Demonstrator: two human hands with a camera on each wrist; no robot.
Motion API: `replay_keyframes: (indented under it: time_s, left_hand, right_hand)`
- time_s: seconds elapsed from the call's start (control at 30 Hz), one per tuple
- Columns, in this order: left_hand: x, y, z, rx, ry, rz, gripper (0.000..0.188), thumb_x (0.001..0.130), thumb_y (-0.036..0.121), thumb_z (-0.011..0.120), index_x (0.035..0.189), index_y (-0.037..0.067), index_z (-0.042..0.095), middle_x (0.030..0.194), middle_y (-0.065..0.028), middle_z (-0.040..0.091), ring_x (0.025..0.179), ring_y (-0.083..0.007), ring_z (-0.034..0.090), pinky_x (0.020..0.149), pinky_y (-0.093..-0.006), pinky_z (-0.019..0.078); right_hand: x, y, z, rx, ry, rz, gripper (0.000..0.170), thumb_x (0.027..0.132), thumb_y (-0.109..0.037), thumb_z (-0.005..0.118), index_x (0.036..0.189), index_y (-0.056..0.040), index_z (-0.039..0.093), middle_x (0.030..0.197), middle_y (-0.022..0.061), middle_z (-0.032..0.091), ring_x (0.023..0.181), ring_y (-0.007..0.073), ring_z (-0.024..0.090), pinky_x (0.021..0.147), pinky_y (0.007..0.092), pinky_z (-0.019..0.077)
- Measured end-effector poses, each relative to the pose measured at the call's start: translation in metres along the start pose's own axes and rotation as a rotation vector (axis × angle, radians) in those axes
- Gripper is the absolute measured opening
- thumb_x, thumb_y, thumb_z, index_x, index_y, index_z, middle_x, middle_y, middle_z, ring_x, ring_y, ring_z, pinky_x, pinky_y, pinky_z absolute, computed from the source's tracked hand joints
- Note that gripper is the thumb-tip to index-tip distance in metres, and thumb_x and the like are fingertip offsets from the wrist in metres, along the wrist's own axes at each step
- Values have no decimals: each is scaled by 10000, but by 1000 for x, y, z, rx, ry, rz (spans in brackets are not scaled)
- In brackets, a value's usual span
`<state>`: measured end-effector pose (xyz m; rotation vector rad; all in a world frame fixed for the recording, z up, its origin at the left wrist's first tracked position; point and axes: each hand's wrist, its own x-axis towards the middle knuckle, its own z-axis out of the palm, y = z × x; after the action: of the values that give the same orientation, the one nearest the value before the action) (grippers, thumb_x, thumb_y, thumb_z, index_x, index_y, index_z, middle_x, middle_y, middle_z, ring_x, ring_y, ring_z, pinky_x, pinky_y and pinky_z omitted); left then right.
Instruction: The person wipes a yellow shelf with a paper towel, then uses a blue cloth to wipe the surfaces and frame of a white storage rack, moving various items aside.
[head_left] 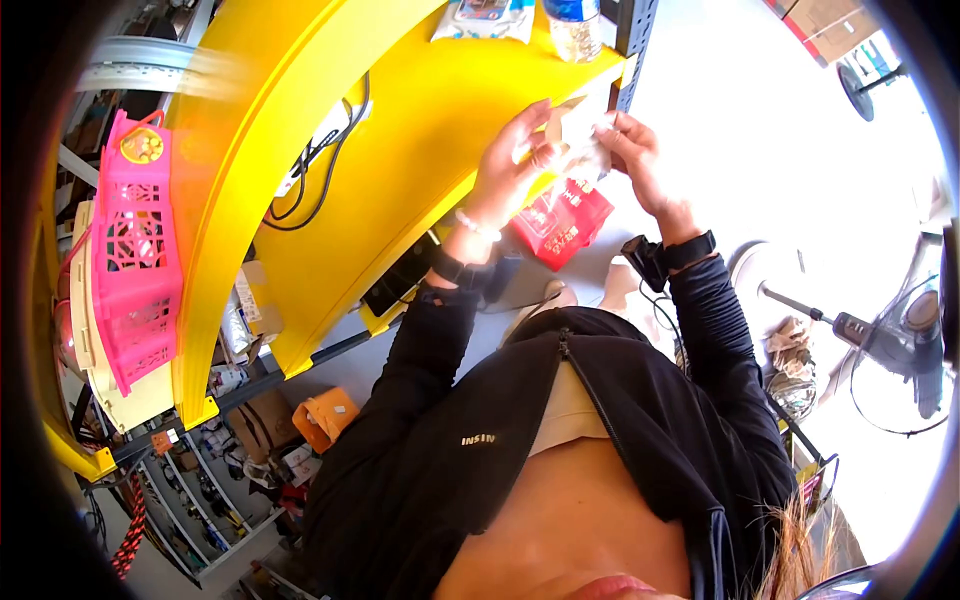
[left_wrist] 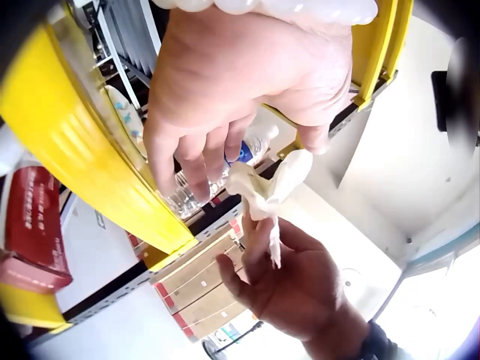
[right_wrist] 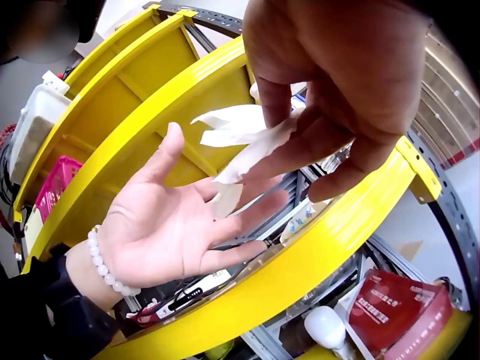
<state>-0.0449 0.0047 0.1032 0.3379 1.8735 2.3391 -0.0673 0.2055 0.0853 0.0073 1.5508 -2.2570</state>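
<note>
A crumpled white tissue [left_wrist: 259, 195] hangs between the two hands, its loose ends spread out. My right hand [right_wrist: 337, 97] pinches it between thumb and fingers, as the right wrist view shows. Just beside it, my left hand [right_wrist: 187, 225] is held with palm up and fingers extended, and a hanging end of the tissue overlaps those fingers in this view. In the head view the left hand [head_left: 510, 165] and the right hand [head_left: 640, 165] are raised near the yellow shelf's edge, the tissue bright between them.
A yellow shelf [head_left: 420, 130] bears a clear bottle [head_left: 575, 35], a soft white-and-blue packet [head_left: 485, 20] and black cables [head_left: 330, 170]. Below the hands is a red bag [head_left: 562, 225]. A pink basket [head_left: 135, 270] stands at left, a fan [head_left: 890, 340] at right.
</note>
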Motion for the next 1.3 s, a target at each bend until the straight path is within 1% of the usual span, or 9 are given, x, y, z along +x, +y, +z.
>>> replay_keyframes:
  time_s: [0.13,0.3,0.57,0.63,0.7,0.8,0.83,1.13,1.3]
  left_hand:
    - [33,-15,37,243,94,57,434,885,-49,611,1306,-31,506,1220,-134,596,1020,-161,615,824,-263,521]
    - [85,-35,109,368,296,284,125,864,-113,569,897,-24,650,1000,-71,620,909,-166,636,806,-264,509]
    - [154,-38,188,974,703,490,312,848,-88,525,1144,-5,578,1250,-133,500,1111,-221,545,859,-290,506]
    - [165,-31,201,935,781,489,345,850,-87,531,1183,0,543,1265,-133,487,1117,-221,536,855,-288,503]
    - [168,-37,194,938,843,492,378,863,-66,554,1228,11,491,1286,-120,474,1124,-200,526,869,-295,490]
    - [173,-36,192,985,927,518,385,872,-49,557,1241,8,460,1291,-117,477,1113,-182,530,870,-271,466]
    - [172,-34,191,987,941,507,381,872,-45,553,1237,10,460,1290,-118,478,1114,-182,528,870,-269,464]
    - [159,-25,192,1185,991,438,363,847,-61,524,1195,30,481,1300,-136,469,1141,-196,509,836,-251,466]
    - [161,-24,192,1362,947,446,337,851,-47,541,1178,27,498,1314,-132,452,1153,-211,499,874,-274,443]
  right_hand:
    - [16,-8,-37,-67,-76,-99,207,957,-72,557,1145,-14,622,1008,26,684,912,104,629,843,260,501]
    - [52,-41,-120,-103,-188,-170,193,965,-48,520,1078,3,668,992,43,691,891,105,625,821,259,501]
    - [96,-116,-162,22,-246,-267,356,945,-81,590,1297,-38,556,1211,89,602,1013,150,613,894,267,484]
    - [109,-127,-153,-229,-325,-551,462,956,-86,561,1404,-31,462,1332,100,528,1128,154,531,975,301,436]
    - [111,-145,-142,-281,-474,-721,547,938,-77,507,1466,-42,368,1438,199,435,1285,296,462,1078,366,338]
    - [114,-139,-126,-336,-536,-895,549,935,-95,463,1463,3,347,1475,258,355,1345,383,392,1112,407,286]
    - [112,-133,-126,-378,-485,-903,553,954,-135,446,1492,-109,321,1429,254,420,1351,395,381,1091,575,248]
    - [144,7,-170,-441,-283,-160,498,998,-199,439,1464,-70,322,1389,266,445,1274,428,443,1027,388,385]
    - [133,-69,-129,-158,-371,-519,523,978,-154,452,1472,-66,305,1441,263,396,1321,428,399,1058,424,350]
